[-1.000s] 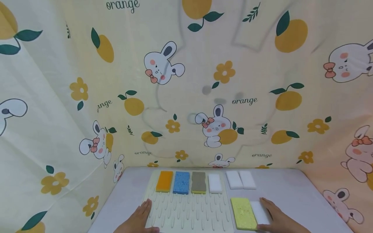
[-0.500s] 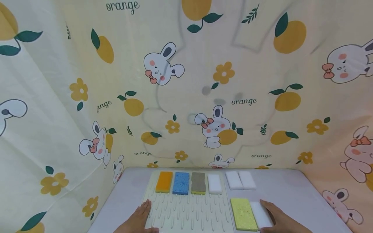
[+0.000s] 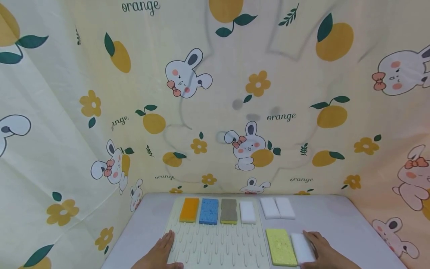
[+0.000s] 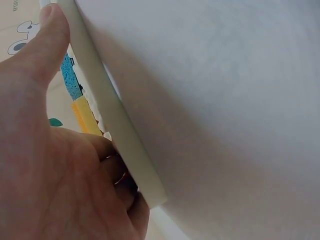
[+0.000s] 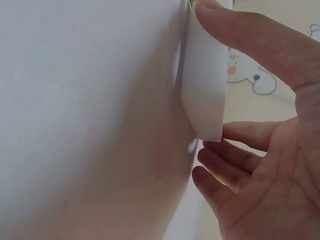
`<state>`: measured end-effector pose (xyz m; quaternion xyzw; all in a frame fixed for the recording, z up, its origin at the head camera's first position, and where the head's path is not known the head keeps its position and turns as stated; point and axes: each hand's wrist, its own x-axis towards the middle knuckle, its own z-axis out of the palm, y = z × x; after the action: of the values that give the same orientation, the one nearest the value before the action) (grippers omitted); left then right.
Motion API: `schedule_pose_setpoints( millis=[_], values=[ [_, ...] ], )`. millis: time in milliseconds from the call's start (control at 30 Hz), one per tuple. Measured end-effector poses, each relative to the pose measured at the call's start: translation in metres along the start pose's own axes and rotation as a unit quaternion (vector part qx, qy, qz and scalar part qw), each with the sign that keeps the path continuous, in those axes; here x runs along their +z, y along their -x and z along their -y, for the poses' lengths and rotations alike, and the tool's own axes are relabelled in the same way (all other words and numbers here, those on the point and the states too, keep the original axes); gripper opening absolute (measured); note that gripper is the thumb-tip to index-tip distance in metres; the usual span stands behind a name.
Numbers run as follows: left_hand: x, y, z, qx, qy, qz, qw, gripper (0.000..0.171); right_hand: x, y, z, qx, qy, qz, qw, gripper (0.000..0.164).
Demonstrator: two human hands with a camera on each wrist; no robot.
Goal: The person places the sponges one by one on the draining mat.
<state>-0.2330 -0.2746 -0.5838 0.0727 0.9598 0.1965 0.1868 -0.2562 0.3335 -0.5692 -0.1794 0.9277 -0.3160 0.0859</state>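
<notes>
A plain white block (image 3: pixel 301 247) lies right of a flat cream board (image 3: pixel 215 244) with raised ridges.

Head cam: above the near side of the bench (image 3: pixel 336 224), facing forward and down. Printed backdrop (image 3: pixel 215 101) fills most of frame; bench sits low, left hand (image 3: pixel 158 253) and right hand (image 3: pixel 324 254) cropped at bottom.
Left wrist cam: tight close-up, rolled, bench plane at right, tray (image 4: pixel 117 122) edge-on. Shares left hand, tray, blue sponge (image 4: pixel 71 77), orange sponge (image 4: pixel 86 116) with head.
Right wrist cam: equally tight, rolled, bench at left, white block (image 5: pixel 204 75) edge-on. Shares block, right hand with head.
</notes>
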Motion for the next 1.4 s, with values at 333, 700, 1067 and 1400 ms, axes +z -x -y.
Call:
schedule_pose_setpoints(
  millis=[333, 700, 1067, 1400],
  values=[
    [-0.004, 0.003, -0.005, 0.004, 0.0, -0.004, 1.0, 0.125, -0.005, 0.0, 0.01, 0.091, 0.018, -0.019, 0.996, 0.111],
    [-0.002, 0.0, -0.004, -0.017, 0.008, -0.006, 0.9998, 0.127, 0.008, -0.013, 0.034, 0.105, -0.034, -0.021, 0.994, 0.112],
    [-0.002, 0.003, -0.01, -0.043, 0.011, -0.01, 0.999, 0.131, 0.026, -0.029, 0.056, 0.039, -0.011, -0.033, 0.999, 0.113],
    [-0.001, 0.001, -0.008, -0.047, 0.024, -0.011, 0.9986, 0.131, 0.043, -0.044, 0.082, -0.007, 0.006, -0.051, 0.999, 0.109]
  ],
)
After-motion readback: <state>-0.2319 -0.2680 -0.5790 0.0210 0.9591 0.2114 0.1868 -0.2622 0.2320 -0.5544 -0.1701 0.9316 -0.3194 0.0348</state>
